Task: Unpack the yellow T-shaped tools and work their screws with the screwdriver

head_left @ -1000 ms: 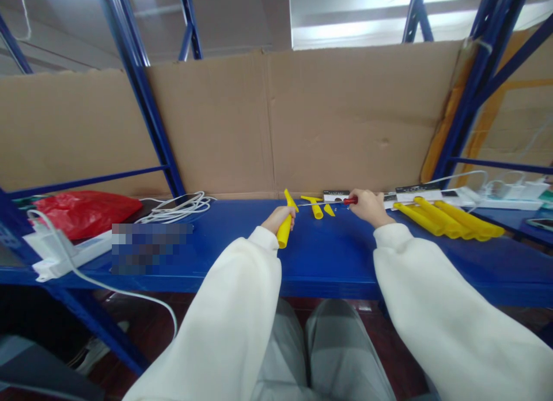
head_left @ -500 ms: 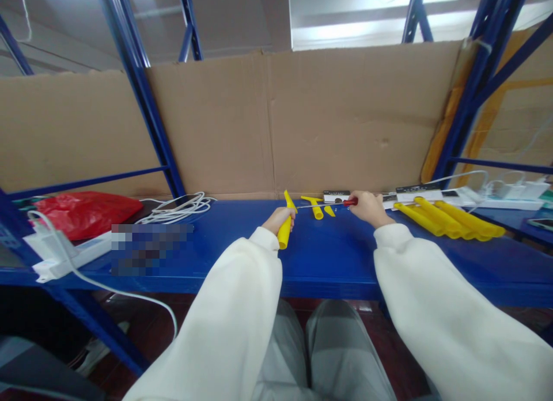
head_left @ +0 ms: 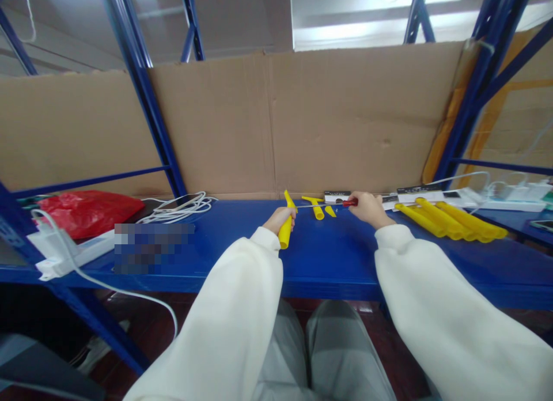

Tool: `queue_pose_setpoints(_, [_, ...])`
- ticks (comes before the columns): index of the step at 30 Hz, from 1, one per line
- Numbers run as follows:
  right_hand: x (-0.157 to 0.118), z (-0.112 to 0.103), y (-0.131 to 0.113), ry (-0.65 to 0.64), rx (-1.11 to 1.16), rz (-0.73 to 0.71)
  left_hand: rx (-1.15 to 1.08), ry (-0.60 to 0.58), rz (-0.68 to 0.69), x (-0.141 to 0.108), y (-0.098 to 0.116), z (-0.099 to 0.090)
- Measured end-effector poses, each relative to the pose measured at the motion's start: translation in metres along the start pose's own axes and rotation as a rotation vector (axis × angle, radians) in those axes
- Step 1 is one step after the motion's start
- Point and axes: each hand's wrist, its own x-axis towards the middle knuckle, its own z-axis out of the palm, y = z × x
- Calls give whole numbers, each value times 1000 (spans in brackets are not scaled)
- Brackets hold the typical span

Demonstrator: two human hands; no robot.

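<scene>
My left hand (head_left: 277,219) is closed round a yellow plastic piece with a hollow tube end (head_left: 285,235) and a pointed upper part. In my right hand (head_left: 366,208) is the red handle of a screwdriver (head_left: 348,203). Its thin metal shaft runs left to the yellow piece; whether the tip is inside or against it is too small to tell. Between my hands a yellow T-shaped part (head_left: 318,212) lies on the blue table, with a small yellow wedge (head_left: 330,211) beside it.
Several yellow tubes (head_left: 449,219) lie to the right. Behind them is a white power strip (head_left: 512,204) with plugs and cables. A red plastic bag (head_left: 88,212), coiled white cable (head_left: 185,208) and another power strip (head_left: 93,248) lie left. A cardboard panel (head_left: 345,121) stands along the back of the blue table (head_left: 328,263).
Both hands keep their holds in nearly the same place. The whole view has shifted very slightly; nothing else visibly differs.
</scene>
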Motion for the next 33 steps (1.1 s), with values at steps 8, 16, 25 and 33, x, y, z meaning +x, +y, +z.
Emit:
queue_pose_setpoints(8, [1,2,2,-5,2,-5,-75,-31,6,5,-3,-2])
queue_pose_setpoints(16, [1,1,0,-24,-2,6,-56,-22,10,4,-3,-2])
queue_pose_setpoints(25, [0,0,2,-22,-15,-33,-19,-49,11,0,-2,-3])
queue_pose_setpoints(33, [0,6,8,-55,-27,-84,91,-8,-6,-11,7,0])
